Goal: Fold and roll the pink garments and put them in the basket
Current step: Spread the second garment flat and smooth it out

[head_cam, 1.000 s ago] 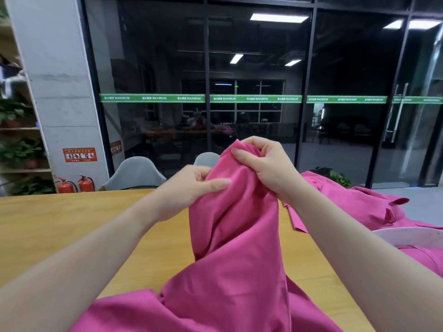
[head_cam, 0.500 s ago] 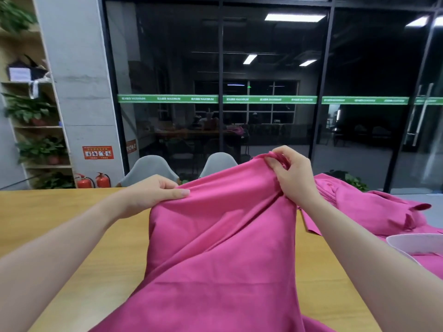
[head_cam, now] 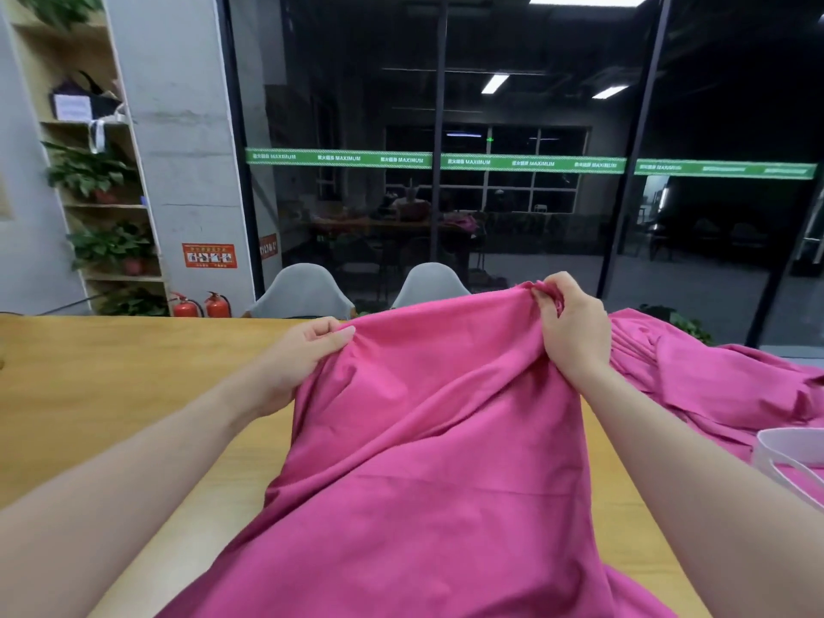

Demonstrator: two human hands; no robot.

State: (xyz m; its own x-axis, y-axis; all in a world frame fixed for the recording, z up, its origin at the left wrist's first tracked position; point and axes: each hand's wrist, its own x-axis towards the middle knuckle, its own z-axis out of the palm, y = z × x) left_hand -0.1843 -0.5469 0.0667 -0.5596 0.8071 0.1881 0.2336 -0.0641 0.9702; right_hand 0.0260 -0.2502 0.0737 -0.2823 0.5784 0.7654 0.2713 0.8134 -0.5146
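In the head view, a long wooden surface (head_cam: 111, 394) is seen stretching to the left and far side, pale yellow with a fine grain. Behind it two grey chairs (head_cam: 303, 296) are set against a dark glass wall (head_cam: 535, 104), across which a green strip (head_cam: 446, 161) with white lettering is run. A grey pillar (head_cam: 178, 127) bearing an orange sign (head_cam: 208, 255) is seen at the left, with two red extinguishers (head_cam: 200, 304) at its foot, and beside it wooden shelves (head_cam: 107, 202) are filled with potted plants (head_cam: 89, 171). A pink garment (head_cam: 423, 461) is held up over the near part of the surface, its upper edge stretched between the two hands and the rest draped down towards the viewer in broad soft folds. Its left corner is pinched by the left hand (head_cam: 303, 354) between thumb and curled fingers; the left grip is thus clenched on the cloth. Its right corner is bunched in the right hand (head_cam: 573, 327), whose grip is likewise closed on the fabric and raised a little higher. A second pink garment (head_cam: 722, 385) is left crumpled on the surface at the right, and a white basket (head_cam: 784, 452) rim is seen just beside it at the frame edge.
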